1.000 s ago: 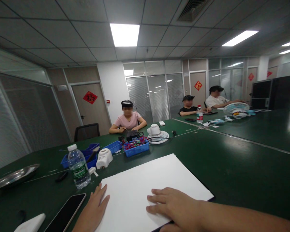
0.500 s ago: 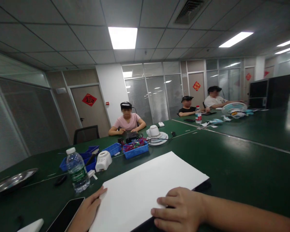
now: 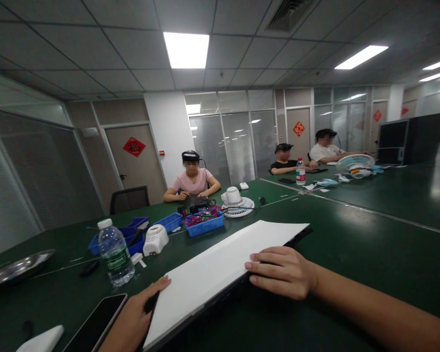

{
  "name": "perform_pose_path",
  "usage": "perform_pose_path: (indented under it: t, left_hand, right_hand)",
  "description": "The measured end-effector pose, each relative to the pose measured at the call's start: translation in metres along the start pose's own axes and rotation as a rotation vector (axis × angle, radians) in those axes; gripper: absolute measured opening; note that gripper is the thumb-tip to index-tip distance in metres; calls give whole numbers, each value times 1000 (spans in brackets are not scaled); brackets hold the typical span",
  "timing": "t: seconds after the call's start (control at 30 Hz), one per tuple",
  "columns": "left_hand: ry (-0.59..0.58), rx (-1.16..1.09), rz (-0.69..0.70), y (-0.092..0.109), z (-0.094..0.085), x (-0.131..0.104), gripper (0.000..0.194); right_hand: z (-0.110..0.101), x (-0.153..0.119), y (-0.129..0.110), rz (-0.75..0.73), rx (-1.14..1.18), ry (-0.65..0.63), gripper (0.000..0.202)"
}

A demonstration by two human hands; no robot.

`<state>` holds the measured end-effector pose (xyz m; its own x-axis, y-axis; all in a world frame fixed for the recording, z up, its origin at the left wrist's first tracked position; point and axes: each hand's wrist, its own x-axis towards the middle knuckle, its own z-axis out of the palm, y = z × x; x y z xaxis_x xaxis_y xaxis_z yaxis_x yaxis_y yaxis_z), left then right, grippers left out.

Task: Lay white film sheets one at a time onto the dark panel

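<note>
A white sheet of paper [image 3: 208, 283] lies on a thin black board-like thing [image 3: 223, 296], whose dark edge shows along the near side; what kind it is I cannot tell. Both are tilted, with the near edge raised off the green table. At the left edge my left hand [image 3: 139, 308] is closed, its thumb and fingers gripping the sheet and what lies beneath. My right hand [image 3: 282, 271] holds the near right edge, fingers on top of the paper and thumb hidden. Beside my left hand lies a phone [image 3: 97, 322] with a dark screen.
A water bottle [image 3: 116, 254] stands left of the paper. Beyond are blue bins [image 3: 205, 227], a white fan part [image 3: 155, 239] and a fan head [image 3: 238, 205]. A metal tray [image 3: 19, 269] sits far left. Several people sit across the green table [image 3: 374, 254].
My right hand has moved up and away from me, raising the near edge, so the paper and black thing now tilt. My left hand keeps its grip at the left edge.
</note>
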<state>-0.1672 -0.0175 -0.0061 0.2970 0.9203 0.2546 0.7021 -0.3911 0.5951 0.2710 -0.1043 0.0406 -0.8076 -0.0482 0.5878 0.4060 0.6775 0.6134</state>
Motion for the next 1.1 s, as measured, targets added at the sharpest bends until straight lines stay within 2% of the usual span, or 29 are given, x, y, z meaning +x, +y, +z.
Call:
perform_pose_path:
  t: [0.1,0.2,0.4,0.57,0.7,0.77,0.9,1.0,1.03,1.1]
  left_hand:
    - [-19,-8,-4,5,-2,-3,52]
    - [-27,2,-8,11,-2,-6,53]
    - [11,-48,-2,14,-1,-5,56]
    - [43,-16,22,0,-4,-5,62]
    - [4,92,-22,-17,-6,-4,61]
    - [-8,111,-24,-23,-6,-4,62]
    - [-27,117,-31,-28,-7,-6,61]
    - [-44,121,-50,-27,-9,-9,62]
    - [-53,124,-56,-26,-9,-10,63]
    - [-67,129,-65,-25,-11,-11,63]
  right_hand:
    - [15,-6,-9,105,119,67,27]
    - [24,-5,-16,186,127,85,20]
    - [17,8,-10,315,96,76,16]
    - [-17,34,10,510,-19,95,17]
    - [-56,58,28,636,42,-79,16]
    - [-72,63,38,687,-17,-174,18]
    - [-96,52,60,707,-186,-339,20]
    - [-107,35,77,710,-201,-422,16]
    - [-108,29,82,703,-198,-415,14]
    - [-108,19,89,711,-208,-269,20]
